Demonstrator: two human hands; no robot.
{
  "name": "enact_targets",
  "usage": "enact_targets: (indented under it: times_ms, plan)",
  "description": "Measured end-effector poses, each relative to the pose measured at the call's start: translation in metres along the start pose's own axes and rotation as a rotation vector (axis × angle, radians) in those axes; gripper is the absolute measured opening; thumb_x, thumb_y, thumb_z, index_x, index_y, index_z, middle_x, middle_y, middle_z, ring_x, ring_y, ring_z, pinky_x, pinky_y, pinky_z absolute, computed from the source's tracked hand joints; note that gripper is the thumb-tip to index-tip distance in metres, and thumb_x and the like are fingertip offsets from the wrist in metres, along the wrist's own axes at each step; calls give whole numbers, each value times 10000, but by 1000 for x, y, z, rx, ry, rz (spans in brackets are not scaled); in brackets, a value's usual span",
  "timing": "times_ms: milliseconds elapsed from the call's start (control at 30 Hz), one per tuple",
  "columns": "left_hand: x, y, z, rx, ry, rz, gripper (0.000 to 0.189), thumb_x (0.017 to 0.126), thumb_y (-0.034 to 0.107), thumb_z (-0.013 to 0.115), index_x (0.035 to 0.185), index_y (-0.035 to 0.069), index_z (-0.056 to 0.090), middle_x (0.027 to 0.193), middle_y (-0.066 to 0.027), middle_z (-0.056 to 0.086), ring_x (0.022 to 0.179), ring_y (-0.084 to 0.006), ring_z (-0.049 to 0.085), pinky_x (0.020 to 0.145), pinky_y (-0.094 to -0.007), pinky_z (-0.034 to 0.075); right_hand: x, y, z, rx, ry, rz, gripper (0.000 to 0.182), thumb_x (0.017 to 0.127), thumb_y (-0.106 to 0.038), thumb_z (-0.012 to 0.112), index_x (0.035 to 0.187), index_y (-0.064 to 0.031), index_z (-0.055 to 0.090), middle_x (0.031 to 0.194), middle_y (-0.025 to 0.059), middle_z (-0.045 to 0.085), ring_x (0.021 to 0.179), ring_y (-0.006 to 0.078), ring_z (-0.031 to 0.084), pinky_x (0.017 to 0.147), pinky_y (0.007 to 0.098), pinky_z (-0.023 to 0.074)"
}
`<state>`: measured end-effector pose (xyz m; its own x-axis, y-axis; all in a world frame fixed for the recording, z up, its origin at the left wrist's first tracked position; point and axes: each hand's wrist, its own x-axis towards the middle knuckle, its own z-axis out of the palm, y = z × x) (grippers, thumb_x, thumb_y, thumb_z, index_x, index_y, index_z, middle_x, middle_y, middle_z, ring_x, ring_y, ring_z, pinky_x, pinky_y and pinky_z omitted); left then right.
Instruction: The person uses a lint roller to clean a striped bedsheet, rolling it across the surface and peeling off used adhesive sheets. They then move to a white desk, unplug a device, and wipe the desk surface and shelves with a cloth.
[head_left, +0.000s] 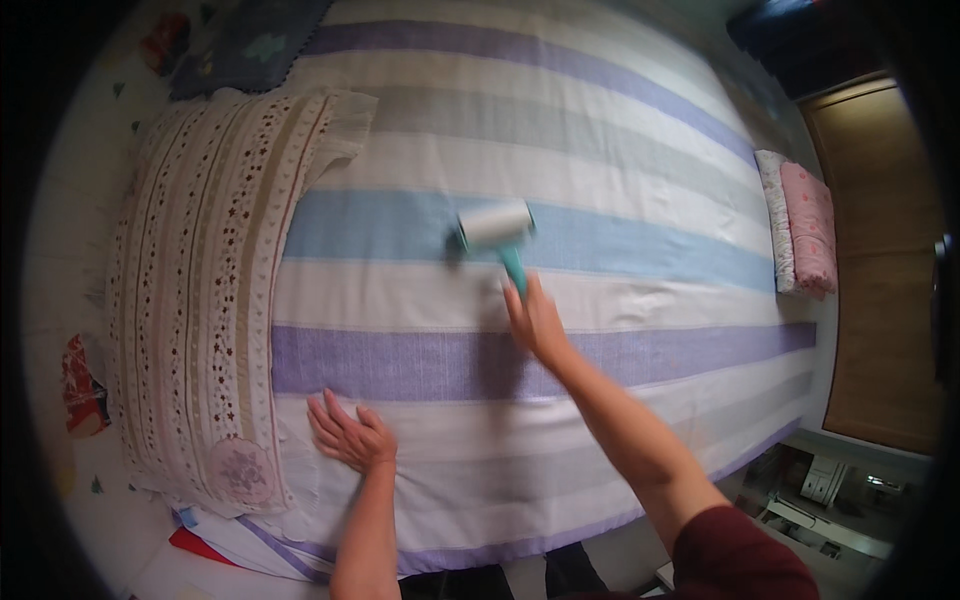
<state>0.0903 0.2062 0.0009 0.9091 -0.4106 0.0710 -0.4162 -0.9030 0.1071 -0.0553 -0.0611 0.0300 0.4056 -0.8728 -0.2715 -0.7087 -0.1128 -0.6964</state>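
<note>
My right hand (536, 319) grips the teal handle of a lint roller (495, 223) with a white roll. The roller is over the blue stripe of a striped bedsheet (600, 296); hand and roller are slightly blurred, and whether the roll touches the cloth I cannot tell. A dark shadow falls on the sheet below my right hand. My left hand (352, 435) rests on the sheet with its fingers spread, holding nothing. It lies beside the frilled edge of a patterned pillow (199, 300).
A dark blue cushion (247, 45) lies past the pillow. Folded pink bedding (810, 229) is at the bed's right end, before a brown wooden panel (874, 270). Bunched cloth (255, 547) hangs at the near left corner. White items (823, 480) stand at lower right.
</note>
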Motion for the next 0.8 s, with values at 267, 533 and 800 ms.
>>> enact_targets:
  times_ms: [267,533,800]
  plan:
    - [-3,12,-5,11,27,42,625,820,254,568,1398,99,388,1492,-140,310,1379,-297,277,1077,-527,202,-350,67,-70,-9,-187,422,254,906,-268,575,1020,-62,482,733,249,591,706,480,581,595,514,444]
    - [2,-2,-6,-52,-42,21,581,856,302,572,1395,171,401,1510,-71,302,1395,-241,265,1088,-500,199,-115,-29,-13,183,54,-101,299,918,-300,578,949,-28,457,724,277,569,689,495,535,560,513,403]
    - [54,-93,-36,-70,-259,60,692,786,220,654,1419,180,377,1469,-92,363,1353,-281,329,1063,-472,304,-212,-4,34,14,-187,233,317,939,-340,504,1081,-61,449,848,302,606,811,505,565,689,568,432]
